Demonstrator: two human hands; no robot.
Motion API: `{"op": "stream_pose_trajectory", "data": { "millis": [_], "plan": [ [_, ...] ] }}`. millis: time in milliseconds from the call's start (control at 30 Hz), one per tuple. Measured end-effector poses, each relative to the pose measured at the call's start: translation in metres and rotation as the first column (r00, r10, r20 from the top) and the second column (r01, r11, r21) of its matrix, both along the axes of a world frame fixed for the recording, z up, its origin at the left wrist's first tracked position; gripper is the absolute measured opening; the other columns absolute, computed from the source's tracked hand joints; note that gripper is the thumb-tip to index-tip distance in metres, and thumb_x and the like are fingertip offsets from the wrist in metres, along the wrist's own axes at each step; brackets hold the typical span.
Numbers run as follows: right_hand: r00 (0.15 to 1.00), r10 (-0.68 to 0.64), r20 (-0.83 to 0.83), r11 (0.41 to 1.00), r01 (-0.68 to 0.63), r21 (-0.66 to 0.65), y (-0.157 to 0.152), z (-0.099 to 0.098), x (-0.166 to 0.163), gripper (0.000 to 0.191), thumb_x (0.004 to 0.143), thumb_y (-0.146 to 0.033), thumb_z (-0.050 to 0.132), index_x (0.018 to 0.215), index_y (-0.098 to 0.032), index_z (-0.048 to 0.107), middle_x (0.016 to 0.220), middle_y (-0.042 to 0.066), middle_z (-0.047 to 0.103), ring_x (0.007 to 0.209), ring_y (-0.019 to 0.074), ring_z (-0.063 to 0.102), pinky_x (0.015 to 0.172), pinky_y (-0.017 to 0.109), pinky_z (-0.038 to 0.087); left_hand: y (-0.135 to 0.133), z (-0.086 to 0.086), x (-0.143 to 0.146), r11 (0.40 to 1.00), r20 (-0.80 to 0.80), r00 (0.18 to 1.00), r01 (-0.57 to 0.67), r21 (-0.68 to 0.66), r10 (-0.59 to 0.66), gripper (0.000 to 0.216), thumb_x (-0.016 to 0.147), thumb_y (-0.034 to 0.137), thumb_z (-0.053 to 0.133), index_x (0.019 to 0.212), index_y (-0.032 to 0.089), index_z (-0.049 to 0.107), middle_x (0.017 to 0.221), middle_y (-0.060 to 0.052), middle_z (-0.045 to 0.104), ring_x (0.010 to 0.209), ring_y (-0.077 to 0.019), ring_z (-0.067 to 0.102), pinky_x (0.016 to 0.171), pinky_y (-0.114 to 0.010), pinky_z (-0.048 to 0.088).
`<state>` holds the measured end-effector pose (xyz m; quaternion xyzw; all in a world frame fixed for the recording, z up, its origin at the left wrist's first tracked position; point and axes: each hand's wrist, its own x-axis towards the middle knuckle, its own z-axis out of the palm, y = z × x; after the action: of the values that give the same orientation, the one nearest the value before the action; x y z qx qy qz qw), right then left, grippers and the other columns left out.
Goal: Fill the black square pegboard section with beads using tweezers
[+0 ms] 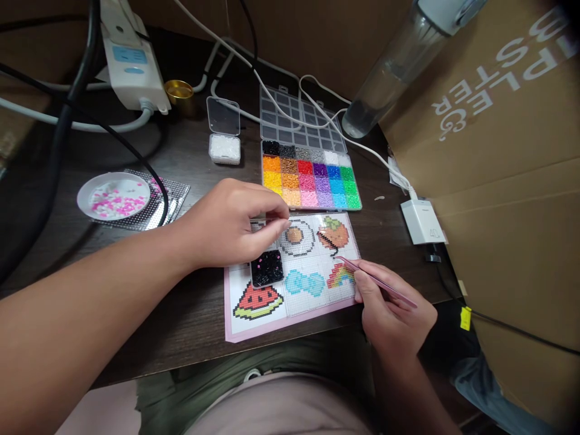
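Your right hand point(395, 308) grips tweezers point(378, 281); your left hand point(235, 222) pinched, contents unclear. Persimmon point(339, 237) ahead of right: black row point(328, 240) looks partial. Bow point(304, 283) between hands: none.

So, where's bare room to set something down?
Bare desk shows between the left forearm and pattern sheet, and, barring a scrap, between bead box and charger. It's crowded between left hand and right hand, and at the back, among cables.

Tweezers point(385, 286) smooth, metallic; tabletop point(181, 320) wood-grained; cardboard point(512, 217) matt.
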<state>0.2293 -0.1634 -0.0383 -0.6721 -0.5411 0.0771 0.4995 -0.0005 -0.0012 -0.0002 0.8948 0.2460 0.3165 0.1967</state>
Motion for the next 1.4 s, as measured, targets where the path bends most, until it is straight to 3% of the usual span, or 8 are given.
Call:
{"op": "stream_pose_trajectory", "data": {
  "millis": [133, 333, 500, 800, 1400],
  "plan": [
    [0.996, 0.046, 0.081, 0.995, -0.053, 0.080, -0.0005, 0.0010, -0.0010, 0.023, 0.080, -0.008, 0.073, 0.097, -0.023, 0.079, 0.094, 0.004, 0.080, 0.081, 0.0215, 0.077, 0.072, 0.035, 0.066, -0.0002, 0.0005, -0.0001, 1.000, -0.017, 1.000, -0.009, -0.013, 0.009, 0.016, 0.085, 0.024, 0.057, 0.076, 0.022, 0.070, 0.065, 0.002, 0.070, 0.053, -0.0102, 0.054, 0.059, -0.024, 0.040],
    [0.922, 0.170, 0.348, 0.942, -0.256, 0.219, -0.0028, -0.0008, -0.0022, 0.044, 0.075, 0.004, 0.072, 0.110, -0.022, 0.074, 0.097, 0.005, 0.079, 0.085, 0.0217, 0.078, 0.073, 0.035, 0.068, -0.0004, -0.0012, -0.0007, 1.000, -0.029, 0.999, -0.013, -0.001, 0.013, 0.017, 0.086, 0.023, 0.056, 0.078, 0.020, 0.070, 0.067, 0.003, 0.070, 0.053, -0.0084, 0.054, 0.060, -0.022, 0.040],
    [0.843, 0.240, 0.482, 0.904, -0.374, 0.206, -0.0060, -0.0039, 0.0009, 0.042, 0.074, 0.003, 0.074, 0.111, -0.017, 0.073, 0.102, 0.009, 0.079, 0.089, 0.0213, 0.078, 0.074, 0.033, 0.069, -0.0012, -0.0011, -0.0011, 1.000, -0.055, 0.998, -0.020, -0.007, 0.019, 0.021, 0.088, 0.023, 0.053, 0.079, 0.019, 0.071, 0.068, 0.002, 0.070, 0.056, -0.0080, 0.054, 0.064, -0.021, 0.040],
    [0.921, 0.209, 0.327, 0.920, -0.299, 0.252, -0.0031, -0.0003, -0.0004, 0.043, 0.073, 0.008, 0.071, 0.107, -0.019, 0.074, 0.097, 0.007, 0.079, 0.084, 0.0218, 0.078, 0.069, 0.035, 0.068, -0.0024, 0.0052, 0.0000, 0.998, -0.089, 0.996, -0.029, -0.050, 0.024, 0.021, 0.087, 0.022, 0.053, 0.078, 0.018, 0.071, 0.069, 0.001, 0.070, 0.056, -0.0081, 0.053, 0.062, -0.021, 0.040],
    [0.938, 0.210, 0.275, 0.939, -0.272, 0.212, -0.0022, -0.0025, 0.0001, 0.040, 0.074, 0.007, 0.071, 0.104, -0.019, 0.075, 0.097, 0.007, 0.079, 0.084, 0.0213, 0.078, 0.072, 0.035, 0.068, -0.0001, -0.0025, -0.0009, 1.000, -0.048, 0.999, -0.018, 0.005, 0.018, 0.020, 0.088, 0.023, 0.053, 0.078, 0.019, 0.071, 0.068, 0.003, 0.070, 0.056, -0.0081, 0.055, 0.064, -0.021, 0.041]
  ]
}}
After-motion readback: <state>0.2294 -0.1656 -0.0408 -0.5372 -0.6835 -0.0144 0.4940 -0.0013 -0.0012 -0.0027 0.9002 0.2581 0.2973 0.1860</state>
